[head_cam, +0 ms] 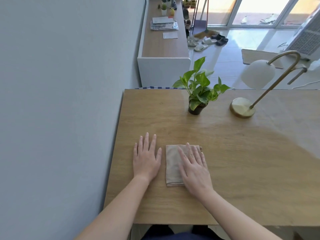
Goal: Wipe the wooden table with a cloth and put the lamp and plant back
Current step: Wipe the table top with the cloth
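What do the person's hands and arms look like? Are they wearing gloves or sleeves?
No gloves. The left hand and right hand are bare. Both forearms are bare too, with no sleeve in view. No watch or bracelet shows on either wrist.

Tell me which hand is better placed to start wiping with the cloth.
Right. The right hand lies flat on the cloth, ready to push it. The left hand rests on the bare table beside the cloth, not touching it.
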Action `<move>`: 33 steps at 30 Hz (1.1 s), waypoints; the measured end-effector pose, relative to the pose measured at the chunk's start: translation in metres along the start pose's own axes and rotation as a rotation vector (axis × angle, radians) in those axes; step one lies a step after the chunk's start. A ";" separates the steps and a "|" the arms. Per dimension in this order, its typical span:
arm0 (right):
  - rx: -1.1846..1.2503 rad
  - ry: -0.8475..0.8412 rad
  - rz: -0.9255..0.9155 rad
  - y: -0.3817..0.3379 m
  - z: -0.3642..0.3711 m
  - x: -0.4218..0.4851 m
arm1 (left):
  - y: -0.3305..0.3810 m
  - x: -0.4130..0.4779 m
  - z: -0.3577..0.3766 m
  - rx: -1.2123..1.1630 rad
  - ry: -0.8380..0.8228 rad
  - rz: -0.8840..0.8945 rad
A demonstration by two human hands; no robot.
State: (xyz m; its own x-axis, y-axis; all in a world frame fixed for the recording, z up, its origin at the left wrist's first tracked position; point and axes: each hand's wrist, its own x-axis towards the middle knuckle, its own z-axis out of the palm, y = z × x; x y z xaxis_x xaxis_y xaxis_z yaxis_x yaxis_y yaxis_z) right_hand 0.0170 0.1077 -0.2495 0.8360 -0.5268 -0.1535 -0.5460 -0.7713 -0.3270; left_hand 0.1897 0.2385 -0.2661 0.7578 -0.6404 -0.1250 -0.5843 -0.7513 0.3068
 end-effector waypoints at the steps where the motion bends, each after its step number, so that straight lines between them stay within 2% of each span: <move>1: -0.006 -0.032 0.000 -0.003 0.004 0.003 | -0.005 0.001 0.002 0.017 -0.006 -0.006; 3: -0.039 -0.086 0.006 -0.007 0.011 0.004 | -0.008 0.000 0.005 0.025 0.000 -0.008; 8: -0.098 -0.076 -0.024 -0.004 0.015 0.015 | -0.010 0.002 0.007 0.044 0.005 -0.007; 13: -0.139 -0.099 -0.070 0.010 -0.006 0.073 | -0.011 0.005 0.007 0.045 0.015 0.001; 20: -0.129 -0.067 0.017 0.056 -0.034 0.118 | -0.010 0.009 0.006 0.023 0.017 0.003; 28: -0.080 -0.022 0.263 0.150 -0.065 0.070 | -0.013 0.007 0.009 0.038 0.020 0.012; 33: -0.087 -0.001 0.376 0.146 -0.061 0.069 | -0.011 0.007 0.009 0.040 0.014 0.008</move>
State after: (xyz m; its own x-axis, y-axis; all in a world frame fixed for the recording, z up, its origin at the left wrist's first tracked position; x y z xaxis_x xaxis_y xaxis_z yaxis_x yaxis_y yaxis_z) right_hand -0.0088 -0.0630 -0.2514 0.5768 -0.7781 -0.2488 -0.8169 -0.5521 -0.1670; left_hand 0.1992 0.2408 -0.2786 0.7571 -0.6441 -0.1094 -0.6011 -0.7523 0.2697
